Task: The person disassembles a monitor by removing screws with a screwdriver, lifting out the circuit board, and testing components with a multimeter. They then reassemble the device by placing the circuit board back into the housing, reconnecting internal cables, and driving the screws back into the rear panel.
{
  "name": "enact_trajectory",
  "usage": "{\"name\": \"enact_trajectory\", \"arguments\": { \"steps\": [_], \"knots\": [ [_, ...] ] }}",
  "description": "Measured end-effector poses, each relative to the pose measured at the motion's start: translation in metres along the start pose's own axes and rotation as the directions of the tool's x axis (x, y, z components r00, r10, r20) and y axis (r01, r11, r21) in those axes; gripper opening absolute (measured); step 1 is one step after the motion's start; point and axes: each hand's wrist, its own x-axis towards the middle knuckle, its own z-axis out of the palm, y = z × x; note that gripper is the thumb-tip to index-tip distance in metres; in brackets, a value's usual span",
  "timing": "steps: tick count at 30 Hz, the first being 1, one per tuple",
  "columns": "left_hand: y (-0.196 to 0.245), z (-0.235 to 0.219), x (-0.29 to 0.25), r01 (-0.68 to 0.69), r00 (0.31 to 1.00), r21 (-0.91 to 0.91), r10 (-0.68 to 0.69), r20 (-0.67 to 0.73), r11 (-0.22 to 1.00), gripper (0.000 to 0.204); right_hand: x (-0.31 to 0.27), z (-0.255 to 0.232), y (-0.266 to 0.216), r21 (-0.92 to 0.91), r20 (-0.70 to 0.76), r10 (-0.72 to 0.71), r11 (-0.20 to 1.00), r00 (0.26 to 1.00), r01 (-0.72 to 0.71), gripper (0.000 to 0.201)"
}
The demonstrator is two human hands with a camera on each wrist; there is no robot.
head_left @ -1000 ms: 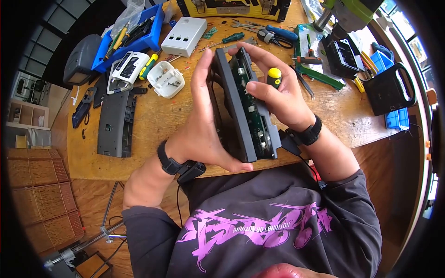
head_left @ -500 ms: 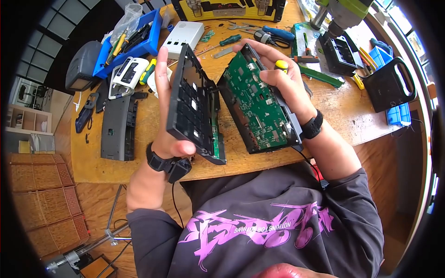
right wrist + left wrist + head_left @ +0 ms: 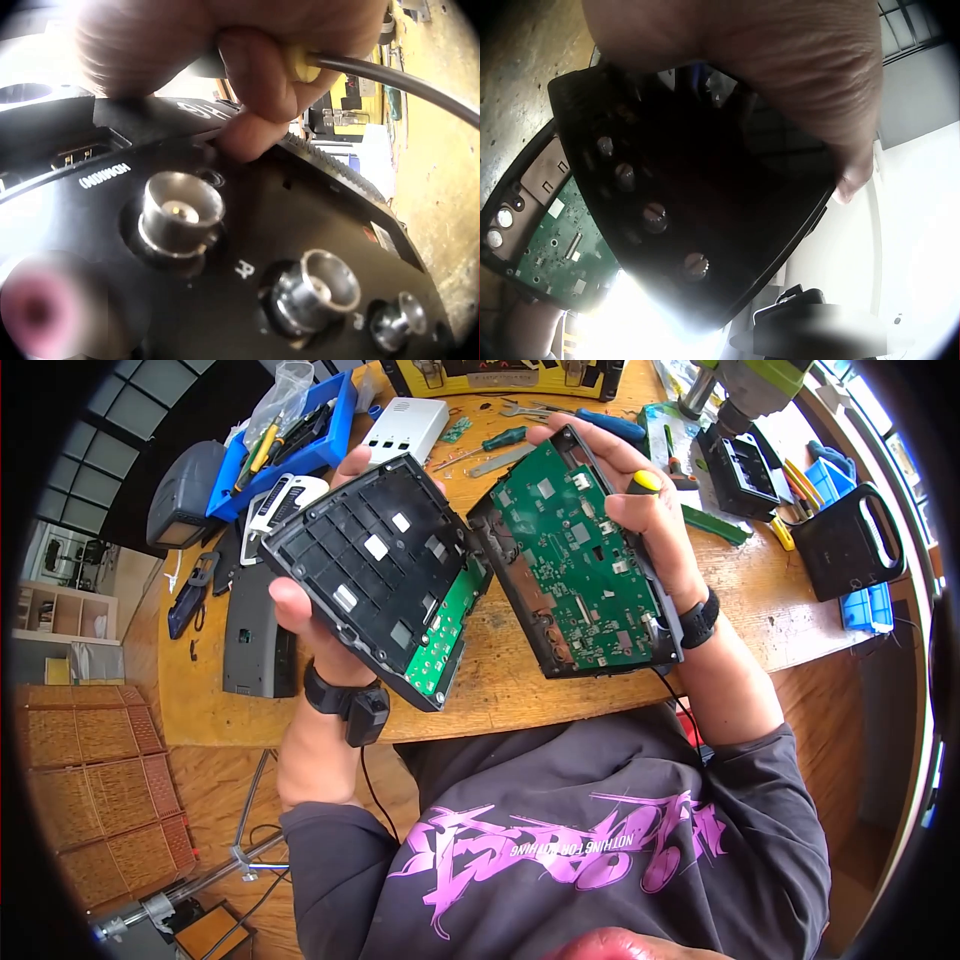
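Note:
Two halves of a black device are held apart over the table. My left hand (image 3: 328,648) grips the front panel (image 3: 345,530), thumb at its left edge and fingertips showing past the far edge. Its ribbed inside faces up, with a narrow green board (image 3: 440,645) along the right; in the left wrist view its glossy face carries several knobs (image 3: 655,217). My right hand (image 3: 662,545) grips the rear housing with its green circuit board (image 3: 570,550), thumb on the edge. The same hand holds a screwdriver (image 3: 646,482) with a yellow handle end. Metal connectors (image 3: 319,291) line the housing's back.
A grey casing (image 3: 258,635) lies on the table at left, near a blue tool bin (image 3: 340,435). A white box (image 3: 408,428), a green screwdriver (image 3: 503,440) and pliers lie at the back. Right are a drill press (image 3: 750,390) and black case (image 3: 845,550).
The halves were close together and edge-on; they have parted like a book. The front panel swung left and turned its inside upward, while the rear housing tilted to show its circuit board.

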Motion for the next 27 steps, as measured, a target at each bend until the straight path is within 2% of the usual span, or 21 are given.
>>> {"name": "enact_trajectory", "arguments": {
  "steps": [3, 4, 6, 7, 8, 10, 11, 12, 16, 18, 22, 23, 24, 27],
  "knots": [
    [-0.005, -0.003, -0.004, 0.058, 0.998, -0.255, -0.066, -0.023, 0.965, 0.123, -0.001, 0.003, -0.007, 0.136, 0.03, 0.012, 0.991, 0.999, -0.016, 0.076],
    [-0.004, -0.003, -0.005, 0.057, 0.998, -0.258, -0.064, -0.019, 0.964, 0.123, 0.0, 0.002, -0.009, 0.131, 0.028, 0.009, 0.991, 1.0, -0.013, 0.076],
    [0.001, -0.008, -0.005, 0.143, 0.987, -0.315, -0.16, -0.027, 0.938, 0.118, 0.001, -0.002, -0.017, 0.231, 0.06, 0.001, 0.973, 0.998, -0.015, 0.078],
    [0.0, -0.02, -0.006, 0.119, 0.964, -0.366, -0.195, -0.178, 0.923, 0.117, 0.0, -0.004, -0.021, 0.248, 0.069, -0.002, 0.969, 0.998, -0.015, 0.079],
    [0.003, -0.021, -0.001, 0.139, 0.965, -0.326, -0.202, -0.169, 0.935, 0.115, 0.001, -0.005, -0.026, 0.239, 0.061, -0.009, 0.971, 0.998, -0.006, 0.079],
    [0.004, -0.014, -0.001, 0.207, 0.969, -0.509, -0.249, -0.013, 0.835, 0.113, 0.001, -0.009, -0.035, 0.29, 0.025, -0.024, 0.957, 0.999, 0.016, 0.079],
    [0.004, -0.018, -0.001, 0.199, 0.957, -0.396, -0.265, -0.117, 0.896, 0.112, 0.002, -0.016, -0.038, 0.302, 0.05, -0.032, 0.953, 0.998, 0.016, 0.079],
    [0.002, -0.02, -0.001, 0.208, 0.958, -0.399, -0.269, -0.103, 0.893, 0.112, 0.003, -0.02, -0.04, 0.294, 0.04, -0.039, 0.955, 0.998, 0.025, 0.079],
    [0.0, -0.019, 0.0, 0.323, 0.909, -0.568, -0.414, -0.034, 0.757, 0.123, 0.008, -0.03, -0.037, 0.212, 0.027, -0.097, 0.973, 0.995, 0.09, 0.077],
    [0.0, -0.009, -0.002, 0.471, 0.844, -0.541, -0.535, 0.045, 0.697, 0.118, 0.011, -0.029, -0.031, 0.069, 0.059, -0.142, 0.988, 0.988, 0.137, 0.077],
    [-0.003, 0.007, -0.008, 0.705, 0.661, -0.47, -0.731, 0.168, 0.53, 0.108, 0.006, -0.015, -0.027, -0.082, 0.096, -0.107, 0.99, 0.99, 0.115, 0.075],
    [-0.003, 0.007, -0.006, 0.728, 0.647, -0.481, -0.721, 0.247, 0.489, 0.112, 0.003, -0.008, -0.026, -0.064, 0.077, -0.086, 0.994, 0.993, 0.091, 0.075],
    [-0.003, 0.007, -0.005, 0.723, 0.652, -0.485, -0.719, 0.241, 0.492, 0.112, 0.005, -0.007, -0.022, -0.172, 0.103, -0.142, 0.972, 0.984, 0.159, 0.077],
    [0.0, 0.018, -0.002, 0.752, 0.618, -0.506, -0.718, 0.32, 0.422, 0.125, -0.002, 0.013, -0.016, -0.08, 0.064, -0.131, 0.988, 0.989, 0.135, 0.079]
  ]
}}
